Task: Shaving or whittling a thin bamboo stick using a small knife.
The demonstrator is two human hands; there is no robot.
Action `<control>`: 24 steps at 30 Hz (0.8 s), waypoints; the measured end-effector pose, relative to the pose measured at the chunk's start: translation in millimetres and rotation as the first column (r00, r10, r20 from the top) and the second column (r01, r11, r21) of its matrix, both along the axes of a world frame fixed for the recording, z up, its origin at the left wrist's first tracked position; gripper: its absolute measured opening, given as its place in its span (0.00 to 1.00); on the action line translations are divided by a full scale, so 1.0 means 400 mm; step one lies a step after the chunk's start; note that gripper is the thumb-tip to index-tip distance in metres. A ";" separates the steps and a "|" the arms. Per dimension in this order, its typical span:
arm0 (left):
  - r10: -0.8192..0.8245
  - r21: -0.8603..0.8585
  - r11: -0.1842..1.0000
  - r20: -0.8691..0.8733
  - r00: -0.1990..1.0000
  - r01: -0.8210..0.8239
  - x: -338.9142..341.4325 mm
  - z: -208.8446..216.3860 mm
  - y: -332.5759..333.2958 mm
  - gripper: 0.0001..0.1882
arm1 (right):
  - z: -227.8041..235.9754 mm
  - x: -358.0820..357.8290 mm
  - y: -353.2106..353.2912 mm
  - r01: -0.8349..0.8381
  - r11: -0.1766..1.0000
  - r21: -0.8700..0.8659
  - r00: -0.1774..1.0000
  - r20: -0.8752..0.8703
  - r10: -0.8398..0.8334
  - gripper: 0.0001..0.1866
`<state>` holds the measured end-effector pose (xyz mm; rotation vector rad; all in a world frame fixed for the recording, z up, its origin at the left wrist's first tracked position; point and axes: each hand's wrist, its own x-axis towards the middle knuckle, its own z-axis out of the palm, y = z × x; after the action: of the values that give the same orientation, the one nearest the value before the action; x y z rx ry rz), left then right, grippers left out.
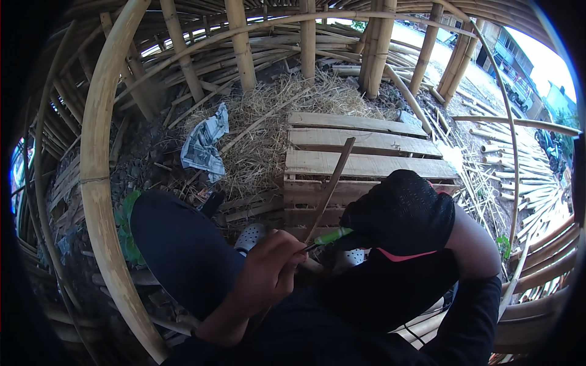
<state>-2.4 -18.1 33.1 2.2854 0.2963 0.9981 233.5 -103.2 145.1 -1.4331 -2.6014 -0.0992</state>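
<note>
Left margin: a thick curved bamboo pole (96, 177) bounds the person's left side, just outside the bent left knee (183, 247).
Right margin: bamboo rails (552, 256) stand beyond the right forearm.
Room for the hands: they work close together above the lap, with only a short gap between them; the strip's upper end juts forward past both.
Ground: straw (262, 152) and dark rubble, with a crumpled newspaper (206, 145) left of a slatted wooden crate (366, 163).
Surroundings: upright bamboo posts (241, 52) ring the front; at right, cut poles (497, 158) lie outside, with buildings farther off.
Left grip: the bare left hand (274, 262) has its fingers closed on the lower part of a narrow brown strip (332, 183).
Right grip: the black-gloved right hand (400, 213) is clamped around a green-handled tool (334, 236).
Strip and tool: the strip slants up and away from the left fingers; the tool's dark tip points toward them, and whether it touches the strip is unclear.
</note>
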 end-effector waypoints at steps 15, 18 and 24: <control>0.193 0.174 0.968 -0.064 0.979 -0.179 -0.019 -0.042 0.071 0.11 | -0.096 -0.117 -0.003 0.319 0.945 0.069 0.947 -0.064 -0.315 0.14; 0.145 0.203 0.969 -0.020 0.989 -0.138 -0.017 -0.061 0.084 0.11 | -0.098 -0.125 -0.002 0.319 0.947 0.041 0.947 0.010 -0.320 0.14; 0.143 0.184 0.974 -0.031 0.989 -0.135 -0.032 -0.081 0.087 0.11 | -0.121 -0.138 0.019 0.279 0.960 -0.010 0.960 0.020 -0.279 0.11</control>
<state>-15.3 16.6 0.9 2.4819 0.4043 1.0847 178.4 -95.5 96.7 -1.8038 -2.3999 -0.1314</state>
